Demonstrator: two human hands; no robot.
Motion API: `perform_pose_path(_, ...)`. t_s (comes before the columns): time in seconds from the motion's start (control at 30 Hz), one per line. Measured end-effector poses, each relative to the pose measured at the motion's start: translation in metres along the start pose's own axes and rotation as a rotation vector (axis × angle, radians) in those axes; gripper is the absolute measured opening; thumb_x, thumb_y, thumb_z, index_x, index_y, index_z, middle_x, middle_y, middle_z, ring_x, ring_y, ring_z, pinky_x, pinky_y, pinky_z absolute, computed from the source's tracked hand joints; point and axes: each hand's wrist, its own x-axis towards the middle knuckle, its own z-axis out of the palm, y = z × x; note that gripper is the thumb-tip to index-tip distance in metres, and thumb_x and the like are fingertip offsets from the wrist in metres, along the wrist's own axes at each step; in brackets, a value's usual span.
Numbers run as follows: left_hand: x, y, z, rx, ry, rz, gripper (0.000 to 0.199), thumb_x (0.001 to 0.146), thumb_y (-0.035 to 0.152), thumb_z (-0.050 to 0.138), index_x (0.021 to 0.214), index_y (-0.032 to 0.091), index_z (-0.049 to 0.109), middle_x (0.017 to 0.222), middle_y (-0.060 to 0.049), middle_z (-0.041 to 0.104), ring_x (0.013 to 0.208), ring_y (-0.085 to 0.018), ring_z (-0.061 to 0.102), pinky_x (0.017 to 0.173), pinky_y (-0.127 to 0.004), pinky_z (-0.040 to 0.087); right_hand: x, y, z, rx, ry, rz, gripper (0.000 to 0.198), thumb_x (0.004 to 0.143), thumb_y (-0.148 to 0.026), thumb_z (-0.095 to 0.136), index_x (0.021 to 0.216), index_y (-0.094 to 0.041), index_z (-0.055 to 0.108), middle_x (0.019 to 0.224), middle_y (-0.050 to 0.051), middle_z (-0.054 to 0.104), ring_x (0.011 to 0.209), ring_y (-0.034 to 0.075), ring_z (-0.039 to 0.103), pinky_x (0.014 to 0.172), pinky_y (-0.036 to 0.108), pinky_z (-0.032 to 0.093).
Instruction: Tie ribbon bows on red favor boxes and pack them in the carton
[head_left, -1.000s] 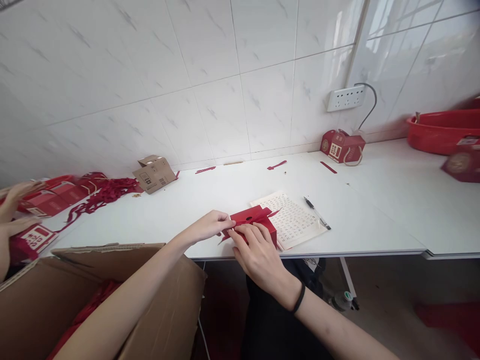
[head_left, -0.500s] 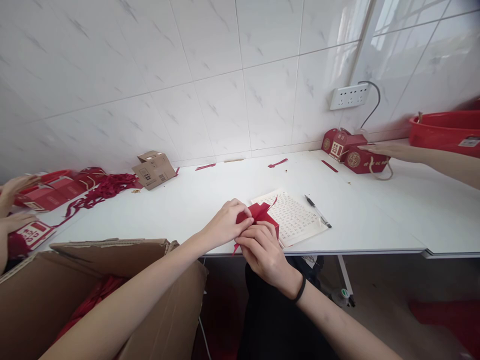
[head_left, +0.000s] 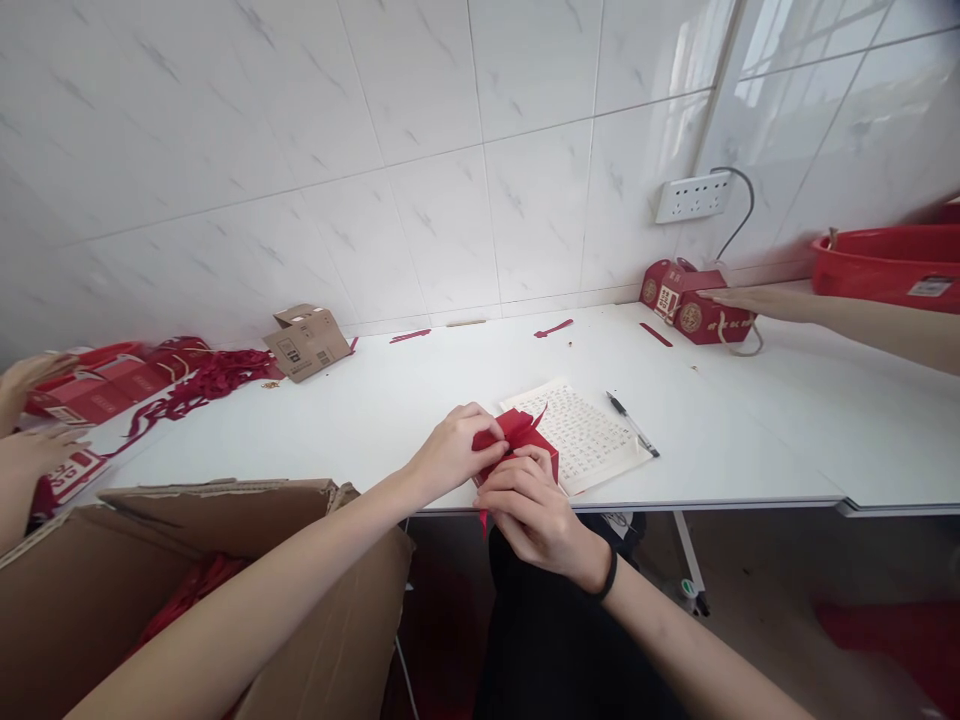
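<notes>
A small red box (head_left: 545,454) is at the table's front edge, partly covered by my fingers. On top of it is a red ribbon (head_left: 519,424) shaped into loops, one thin tail pointing up and right. My left hand (head_left: 466,442) pinches the ribbon loop from the left. Curled over the front of the box, my right hand (head_left: 529,505) has its fingers closed on the ribbon; a loose end hangs below them. Both hands hide the middle of the bow. Just right of the box lies a sheet of handwritten paper (head_left: 589,440).
A black pen (head_left: 632,424) lies beside the paper. An open cardboard box (head_left: 330,590) stands at my left. Farther left, a co-worker's hands are at red gift boxes and a ribbon pile (head_left: 217,385). At right, another person's hand touches a red gift box (head_left: 712,318) near a red basin (head_left: 889,265).
My right hand has shifted slightly right and down. The ribbon's lower end has swung right and hangs lower. At left, the co-worker's nearer hand has moved over the red-and-white box.
</notes>
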Motion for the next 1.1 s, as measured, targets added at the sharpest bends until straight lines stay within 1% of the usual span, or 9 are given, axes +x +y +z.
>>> perform_pose_path(0.17,0.0,0.002,-0.001,0.023,-0.013,0.018,0.015,0.082,0.031,0.055,0.077,0.019,0.062,0.087,-0.002,0.057,0.088,-0.018,0.053,0.081,-0.031,0.042,0.002,-0.005,-0.014,0.05,-0.075,-0.089,0.021,0.086,-0.007,0.046,0.099,-0.02,0.056,0.087,0.003,0.063,0.081,0.016,0.057,0.082,0.04,0.04)
perform_pose_path(0.23,0.0,0.003,-0.003,0.031,-0.027,0.032,0.016,0.083,0.032,0.054,0.078,0.019,0.062,0.086,-0.003,0.057,0.088,-0.018,0.053,0.081,-0.032,0.042,0.002,-0.002,-0.023,0.031,-0.014,-0.043,0.019,0.085,-0.015,0.048,0.102,-0.019,0.055,0.092,0.007,0.061,0.084,0.019,0.056,0.079,0.039,0.042)
perform_pose_path(0.3,0.0,0.004,-0.005,0.018,-0.052,0.036,0.017,0.082,0.033,0.053,0.079,0.019,0.062,0.088,-0.003,0.057,0.088,-0.018,0.053,0.081,-0.032,0.043,0.004,0.007,-0.033,-0.057,0.175,0.186,0.014,0.085,-0.024,0.05,0.097,-0.018,0.052,0.087,0.007,0.058,0.08,0.02,0.054,0.071,0.036,0.044)
perform_pose_path(0.37,0.0,0.006,-0.007,0.005,-0.077,0.033,0.017,0.081,0.034,0.054,0.082,0.019,0.062,0.09,-0.004,0.057,0.087,-0.018,0.054,0.082,-0.032,0.043,0.007,0.018,-0.041,-0.128,0.277,0.526,0.017,0.085,-0.035,0.051,0.088,-0.019,0.049,0.074,0.003,0.053,0.068,0.018,0.051,0.061,0.03,0.041)
perform_pose_path(0.43,0.0,0.006,-0.007,0.005,-0.086,0.036,0.015,0.081,0.033,0.054,0.082,0.019,0.062,0.091,-0.004,0.056,0.088,-0.018,0.054,0.083,-0.032,0.043,0.011,0.029,-0.046,-0.11,0.167,0.795,0.031,0.084,-0.048,0.048,0.074,-0.019,0.045,0.062,-0.001,0.048,0.057,0.015,0.046,0.054,0.027,0.036)
perform_pose_path(0.5,0.0,0.006,-0.006,0.015,-0.078,0.03,0.014,0.081,0.03,0.053,0.082,0.019,0.061,0.09,-0.004,0.056,0.088,-0.018,0.054,0.083,-0.033,0.043,0.014,0.036,-0.046,-0.061,0.018,0.919,0.041,0.083,-0.054,0.044,0.061,-0.02,0.041,0.054,-0.002,0.044,0.051,0.014,0.041,0.05,0.026,0.031)
perform_pose_path(0.73,-0.001,0.007,-0.003,0.041,-0.052,0.004,0.014,0.082,0.027,0.049,0.08,0.019,0.06,0.089,-0.004,0.055,0.089,-0.019,0.052,0.082,-0.034,0.042,0.011,0.028,-0.043,0.087,0.013,0.949,0.033,0.079,-0.044,0.045,0.058,-0.018,0.048,0.057,0.001,0.05,0.055,0.015,0.045,0.052,0.026,0.032)
perform_pose_path(0.97,-0.001,0.009,0.0,0.038,-0.033,-0.016,0.01,0.081,0.025,0.05,0.079,0.019,0.059,0.091,-0.003,0.054,0.089,-0.018,0.052,0.082,-0.032,0.042,0.004,0.019,-0.048,0.184,0.038,0.957,0.035,0.079,-0.045,0.047,0.056,-0.019,0.04,0.053,-0.002,0.038,0.051,0.013,0.036,0.048,0.025,0.029)
perform_pose_path(1.1,0.0,0.009,0.001,0.035,-0.034,-0.023,0.01,0.081,0.024,0.05,0.078,0.019,0.058,0.091,-0.003,0.053,0.088,-0.018,0.051,0.082,-0.031,0.042,-0.01,0.024,-0.047,0.233,0.1,0.977,0.037,0.082,-0.046,0.047,0.059,-0.019,0.037,0.057,-0.002,0.036,0.056,0.013,0.039,0.054,0.025,0.035)
